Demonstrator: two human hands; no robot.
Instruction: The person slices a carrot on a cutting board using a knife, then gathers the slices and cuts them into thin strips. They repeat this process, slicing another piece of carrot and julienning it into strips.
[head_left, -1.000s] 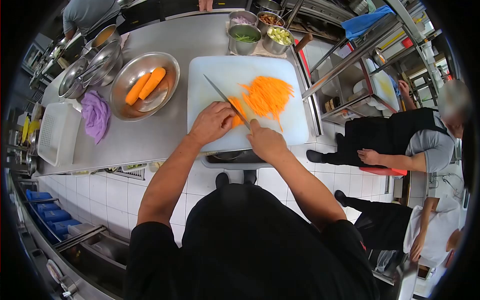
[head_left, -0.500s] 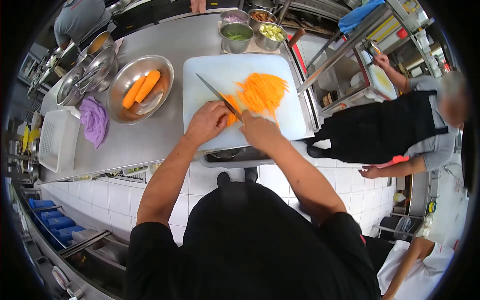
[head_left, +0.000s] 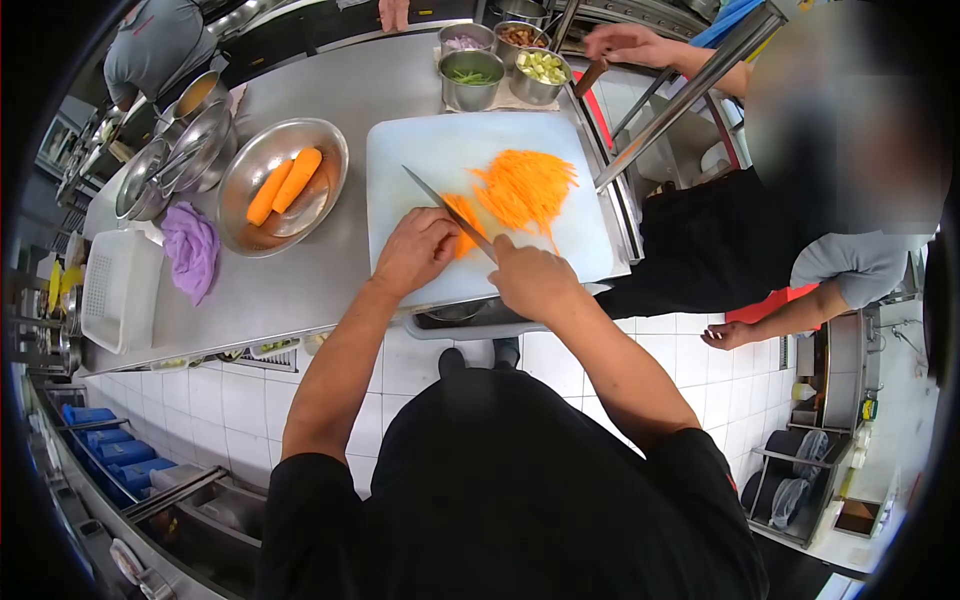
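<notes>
My right hand is wrapped round the handle of a kitchen knife, whose blade slants up and left across the white cutting board. Beneath and beside the blade lies a small portion of cut carrot. My left hand has its fingers curled against that carrot, close to the blade; the fingertips are partly hidden. A larger heap of shredded carrot sits on the right half of the board. Two peeled carrots rest in a metal bowl left of the board.
Several metal pots of cut ingredients, one with green pieces, stand behind the board. At left are a purple cloth, a white plastic basket and metal bowls. A co-worker's hand reaches over the counter's right side.
The co-worker at right has come closer, one arm now stretched toward the pots. My knife and right hand have shifted slightly right and down. The person in white at lower right is out of view.
</notes>
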